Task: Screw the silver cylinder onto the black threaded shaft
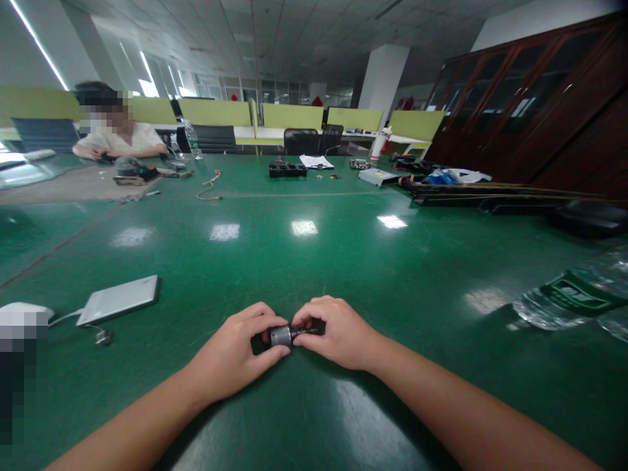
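A small silver metal cylinder, which looks like a little motor, lies sideways just over the green table. My left hand is closed round it, with thumb and fingers along its sides. From its right end sticks a thin dark ridged shaft. The thumb and fingertips of my right hand pinch at this shaft; the curled fingers hide part of it. Both hands are close together, near the middle front of the table.
To the left lie a flat silver box with a white cable and a small metal piece. Water bottles lie at right. Farther back are a black tray, papers and long dark strips. A person sits at far left.
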`<action>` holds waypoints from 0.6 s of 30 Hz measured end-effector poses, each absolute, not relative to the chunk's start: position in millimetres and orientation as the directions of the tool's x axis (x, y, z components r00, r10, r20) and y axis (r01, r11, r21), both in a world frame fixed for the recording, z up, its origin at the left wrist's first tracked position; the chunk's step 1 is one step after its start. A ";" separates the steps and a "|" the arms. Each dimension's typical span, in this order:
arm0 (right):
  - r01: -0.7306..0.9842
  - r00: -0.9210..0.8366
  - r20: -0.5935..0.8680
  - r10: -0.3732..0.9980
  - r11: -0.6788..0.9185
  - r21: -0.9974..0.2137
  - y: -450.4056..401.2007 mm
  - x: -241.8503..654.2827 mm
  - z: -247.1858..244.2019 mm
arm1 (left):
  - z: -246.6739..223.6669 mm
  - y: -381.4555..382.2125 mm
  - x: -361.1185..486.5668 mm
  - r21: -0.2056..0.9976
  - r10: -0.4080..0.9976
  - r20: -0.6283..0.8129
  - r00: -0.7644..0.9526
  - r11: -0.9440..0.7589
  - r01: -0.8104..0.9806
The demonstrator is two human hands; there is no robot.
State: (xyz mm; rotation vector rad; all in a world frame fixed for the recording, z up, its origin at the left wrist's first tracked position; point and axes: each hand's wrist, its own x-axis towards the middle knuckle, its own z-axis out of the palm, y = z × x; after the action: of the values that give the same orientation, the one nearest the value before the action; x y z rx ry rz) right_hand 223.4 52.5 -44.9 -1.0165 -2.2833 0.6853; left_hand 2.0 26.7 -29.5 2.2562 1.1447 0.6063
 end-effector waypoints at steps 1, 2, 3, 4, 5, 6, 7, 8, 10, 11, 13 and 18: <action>0.507 -0.568 0.276 0.775 0.594 -0.625 53.2 223.9 -45.2 | -29.6 26.8 2.4 0.636 0.831 0.152 0.535 -0.496 0.590; 0.507 -0.573 0.283 0.769 0.604 -0.614 53.7 224.3 -45.6 | -29.6 27.0 2.8 0.636 0.833 0.154 0.531 -0.495 0.592; 0.503 -0.585 0.287 0.758 0.617 -0.605 54.1 224.7 -46.0 | -29.6 27.1 3.1 0.636 0.834 0.154 0.529 -0.494 0.593; 0.494 -0.602 0.290 0.744 0.632 -0.597 54.4 225.1 -46.4 | -29.6 27.2 3.3 0.635 0.835 0.154 0.529 -0.493 0.594; 0.484 -0.620 0.291 0.729 0.647 -0.589 54.5 225.4 -46.6 | -29.4 27.3 3.5 0.635 0.835 0.152 0.529 -0.492 0.595; 0.474 -0.637 0.292 0.713 0.661 -0.581 54.5 225.7 -46.7 | -29.2 27.4 3.6 0.635 0.835 0.149 0.529 -0.491 0.596; 0.464 -0.651 0.294 0.700 0.674 -0.576 54.4 226.0 -46.7 | -28.9 27.4 3.6 0.636 0.835 0.148 0.530 -0.491 0.595; 0.456 -0.661 0.296 0.689 0.683 -0.571 54.2 226.2 -46.5 | -28.7 27.3 3.5 0.638 0.835 0.148 0.530 -0.490 0.593; 0.447 -0.670 0.302 0.678 0.694 -0.565 54.2 226.5 -45.9 | -28.3 27.0 3.3 0.642 0.833 0.149 0.533 -0.491 0.588; 0.445 -0.672 0.306 0.675 0.697 -0.562 54.3 226.5 -45.6 | -28.2 26.8 3.2 0.644 0.832 0.148 0.534 -0.491 0.587; 0.441 -0.672 0.314 0.671 0.703 -0.558 54.7 226.4 -45.2 | -28.2 26.4 2.8 0.646 0.833 0.144 0.535 -0.488 0.587; 0.429 -0.668 0.332 0.666 0.709 -0.560 54.7 226.7 -45.6 | -28.2 25.8 2.6 0.644 0.836 0.129 0.534 -0.480 0.596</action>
State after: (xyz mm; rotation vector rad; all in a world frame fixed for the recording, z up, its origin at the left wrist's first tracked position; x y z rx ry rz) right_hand 226.7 54.7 -45.6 -0.8347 -2.3920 0.6031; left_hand 2.6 25.8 -28.2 2.2378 1.1576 0.5885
